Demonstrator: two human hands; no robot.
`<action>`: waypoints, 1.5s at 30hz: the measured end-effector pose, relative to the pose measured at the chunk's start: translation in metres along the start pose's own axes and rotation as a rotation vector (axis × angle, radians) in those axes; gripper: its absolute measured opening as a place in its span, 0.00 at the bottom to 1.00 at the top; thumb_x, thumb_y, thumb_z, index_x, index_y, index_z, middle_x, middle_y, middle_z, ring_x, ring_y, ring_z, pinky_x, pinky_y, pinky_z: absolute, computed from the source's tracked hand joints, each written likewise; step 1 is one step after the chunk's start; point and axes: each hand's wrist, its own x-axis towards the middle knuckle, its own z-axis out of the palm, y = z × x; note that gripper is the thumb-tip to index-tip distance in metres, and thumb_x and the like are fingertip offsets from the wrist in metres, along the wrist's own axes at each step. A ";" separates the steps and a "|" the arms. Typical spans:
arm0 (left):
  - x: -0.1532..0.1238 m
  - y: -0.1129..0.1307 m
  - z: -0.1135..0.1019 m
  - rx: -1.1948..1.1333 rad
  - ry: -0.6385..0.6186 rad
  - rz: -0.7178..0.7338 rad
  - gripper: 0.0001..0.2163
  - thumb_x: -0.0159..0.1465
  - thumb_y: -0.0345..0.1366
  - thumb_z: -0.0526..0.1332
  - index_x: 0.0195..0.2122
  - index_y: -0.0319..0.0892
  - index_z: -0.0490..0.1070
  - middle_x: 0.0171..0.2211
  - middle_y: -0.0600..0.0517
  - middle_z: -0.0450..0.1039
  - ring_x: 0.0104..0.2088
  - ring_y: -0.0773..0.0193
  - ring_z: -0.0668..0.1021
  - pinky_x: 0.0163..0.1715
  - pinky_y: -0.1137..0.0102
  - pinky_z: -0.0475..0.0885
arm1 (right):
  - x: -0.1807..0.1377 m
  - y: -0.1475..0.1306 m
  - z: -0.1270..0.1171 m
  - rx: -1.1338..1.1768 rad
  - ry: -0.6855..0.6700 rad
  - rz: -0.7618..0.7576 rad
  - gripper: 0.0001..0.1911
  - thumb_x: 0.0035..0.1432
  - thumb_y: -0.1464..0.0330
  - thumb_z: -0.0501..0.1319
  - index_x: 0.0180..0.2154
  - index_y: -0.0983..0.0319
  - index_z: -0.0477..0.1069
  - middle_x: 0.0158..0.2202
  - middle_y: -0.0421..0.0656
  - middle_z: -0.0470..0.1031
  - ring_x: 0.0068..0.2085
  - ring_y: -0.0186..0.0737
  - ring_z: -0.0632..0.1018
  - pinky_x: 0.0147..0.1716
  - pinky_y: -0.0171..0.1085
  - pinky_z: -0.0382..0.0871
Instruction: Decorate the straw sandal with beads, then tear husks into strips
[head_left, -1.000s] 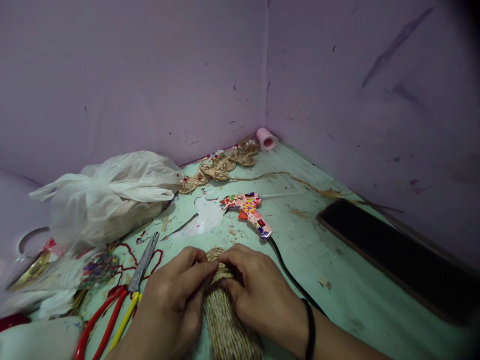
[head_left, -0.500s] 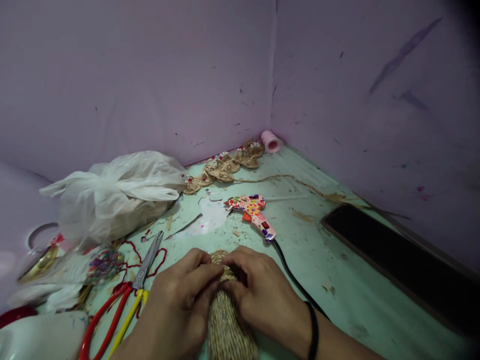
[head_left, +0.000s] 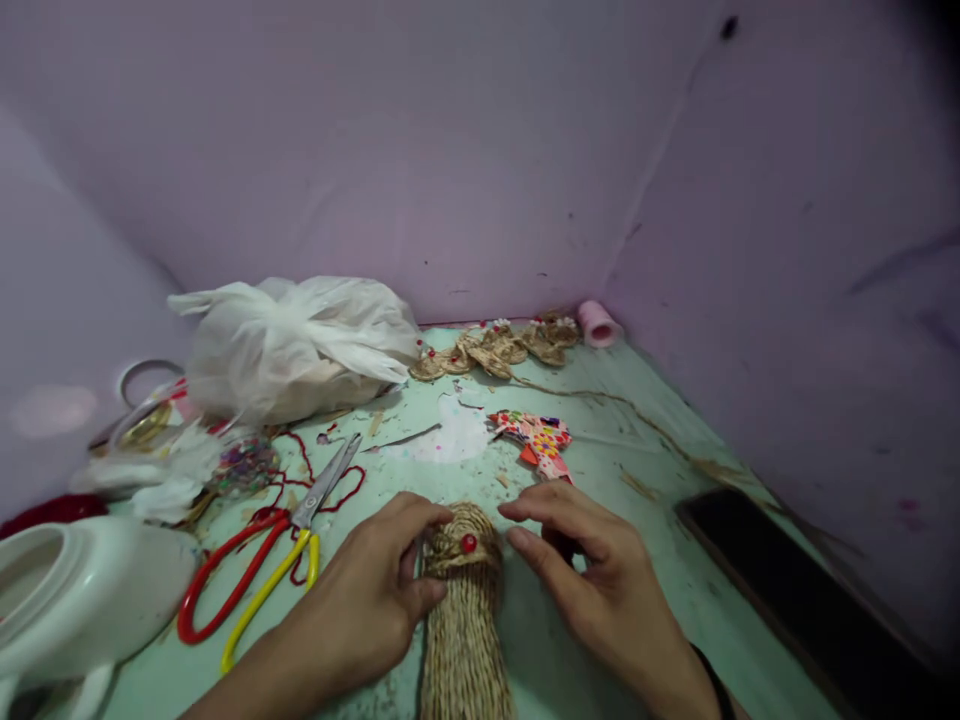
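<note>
A long straw-cord piece [head_left: 465,640] lies in front of me, with a rounded coiled top and a cord band wrapped across it. A shiny red bead [head_left: 469,543] sits on that band. My left hand [head_left: 367,590] is at the piece's left edge, its thumb and index finger touching the side near the band; its other fingers are partly hidden. To the right, my right hand [head_left: 600,570] is apart from the piece, thumb and fingers spread with nothing between them. Just beyond the right hand lies a flowered glue gun [head_left: 536,437], its handle partly covered.
Scissors [head_left: 326,490] with red and yellow handles lie left, by red yarn [head_left: 349,492]. A white teapot-like vessel [head_left: 142,580], a tied plastic bag [head_left: 300,340] and a bag of beads [head_left: 244,462] are farther left. Beaded straw shapes [head_left: 502,350], a pink spool [head_left: 598,325] and a phone [head_left: 795,590] also lie here.
My right hand has let go of the straw piece and moved right, uncovering the red bead and band. My left hand has opened slightly at the left edge. The view has shifted left.
</note>
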 end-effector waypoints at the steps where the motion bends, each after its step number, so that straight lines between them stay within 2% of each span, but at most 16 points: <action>1: 0.000 -0.002 0.003 -0.035 0.007 -0.009 0.18 0.50 0.26 0.58 0.43 0.46 0.67 0.35 0.54 0.67 0.30 0.67 0.69 0.30 0.72 0.64 | 0.002 0.000 0.001 0.004 0.006 -0.033 0.07 0.55 0.73 0.57 0.35 0.59 0.73 0.31 0.41 0.72 0.27 0.33 0.71 0.22 0.32 0.64; 8: 0.001 -0.011 0.011 -0.155 0.045 0.004 0.12 0.50 0.26 0.58 0.36 0.45 0.70 0.32 0.55 0.63 0.29 0.68 0.68 0.27 0.73 0.61 | 0.002 0.000 0.017 -0.160 -0.204 -0.091 0.11 0.57 0.74 0.55 0.39 0.59 0.72 0.30 0.42 0.70 0.30 0.35 0.73 0.28 0.34 0.67; 14: -0.001 -0.014 0.014 -0.158 0.090 0.045 0.10 0.51 0.27 0.59 0.34 0.44 0.69 0.34 0.54 0.65 0.31 0.67 0.68 0.27 0.73 0.61 | 0.001 0.003 0.014 -0.201 -0.248 -0.155 0.10 0.56 0.75 0.56 0.37 0.58 0.71 0.30 0.42 0.72 0.30 0.35 0.74 0.27 0.32 0.68; 24: -0.002 -0.014 0.013 -0.146 0.101 0.056 0.10 0.50 0.26 0.58 0.34 0.44 0.69 0.33 0.54 0.65 0.29 0.68 0.68 0.27 0.73 0.61 | 0.000 0.001 0.014 -0.233 -0.249 -0.124 0.08 0.55 0.74 0.56 0.35 0.59 0.71 0.29 0.42 0.72 0.30 0.35 0.75 0.26 0.31 0.68; 33: -0.002 -0.012 0.012 -0.132 0.097 0.031 0.07 0.51 0.27 0.58 0.31 0.43 0.68 0.32 0.54 0.65 0.29 0.67 0.68 0.26 0.73 0.61 | 0.000 0.004 0.017 -0.262 -0.232 -0.165 0.09 0.55 0.74 0.56 0.35 0.59 0.73 0.28 0.43 0.73 0.29 0.36 0.75 0.25 0.31 0.69; 38: -0.001 -0.011 0.010 -0.153 0.070 0.038 0.09 0.50 0.27 0.58 0.32 0.45 0.69 0.31 0.55 0.65 0.29 0.68 0.68 0.28 0.73 0.61 | 0.001 -0.001 0.011 -0.232 -0.160 -0.175 0.10 0.54 0.74 0.58 0.39 0.59 0.71 0.31 0.43 0.74 0.31 0.35 0.76 0.26 0.30 0.69; 45: 0.001 -0.014 0.011 -0.144 0.059 0.022 0.09 0.51 0.29 0.59 0.34 0.44 0.68 0.33 0.54 0.65 0.31 0.67 0.68 0.29 0.72 0.61 | 0.002 0.000 0.014 -0.234 -0.164 -0.200 0.06 0.54 0.74 0.58 0.33 0.60 0.72 0.27 0.41 0.71 0.26 0.34 0.73 0.23 0.31 0.67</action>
